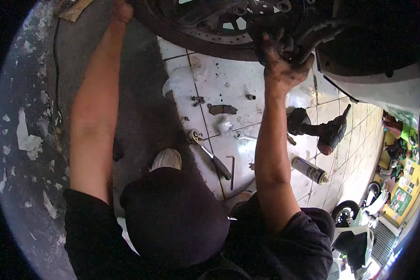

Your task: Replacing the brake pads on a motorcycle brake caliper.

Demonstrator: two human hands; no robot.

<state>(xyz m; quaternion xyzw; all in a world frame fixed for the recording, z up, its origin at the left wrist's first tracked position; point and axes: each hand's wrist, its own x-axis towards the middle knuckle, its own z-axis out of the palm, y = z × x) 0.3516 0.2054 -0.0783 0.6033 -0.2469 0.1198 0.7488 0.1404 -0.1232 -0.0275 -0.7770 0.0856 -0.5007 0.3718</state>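
My right hand (286,70), its fingers dark with grime, grips a dark brake caliper (281,41) at the lower edge of a motorcycle wheel. Beside the caliper, the drilled brake disc (220,37) shows inside the black tyre (196,48). My left hand (122,12) is at the top edge of the view, near the tyre's left side. Its fingers are cut off or hidden, so its grip does not show. On the tiles below the wheel lie a brake pad (222,109), bolts (197,101) and a socket (251,97).
Nearer me are a ratchet (210,154), a hex key (232,172), an open-end wrench (245,136) and crumpled clear plastic (225,125). Right of my forearm lie a cordless impact driver (330,131) and a spray can (309,169). A white body panel (381,84) overhangs at right.
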